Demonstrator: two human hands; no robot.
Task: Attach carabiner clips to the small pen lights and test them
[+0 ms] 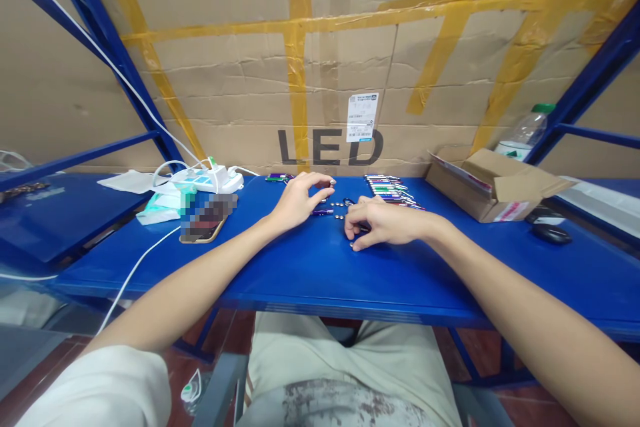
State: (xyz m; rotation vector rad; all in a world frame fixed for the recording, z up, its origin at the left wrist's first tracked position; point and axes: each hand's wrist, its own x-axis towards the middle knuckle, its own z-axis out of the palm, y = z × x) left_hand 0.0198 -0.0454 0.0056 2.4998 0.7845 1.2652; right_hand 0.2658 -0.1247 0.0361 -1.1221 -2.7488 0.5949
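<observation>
My left hand (300, 200) is raised just over the blue table, its thumb and forefinger closed on a small silver button cell (333, 183). Palm down to the right, my right hand (383, 221) has curled fingers, with another small silver button cell (351, 245) at the thumb and fingertip. Between the hands lie several loose button cells (339, 204) and a purple metal tube (323, 212). Behind the right hand is a row of coloured pen-like metal tubes (387, 188). A few more tubes (277, 177), one green, show behind the left hand, partly hidden by it.
The blue table (300, 280) backs onto a taped cardboard sheet (225, 100). On the left are a phone (207, 220), a tissue pack (163, 205) and a power strip (210, 178) with cables. An open carton (493, 187), a bottle (525, 133) and a black mouse (551, 233) stand right.
</observation>
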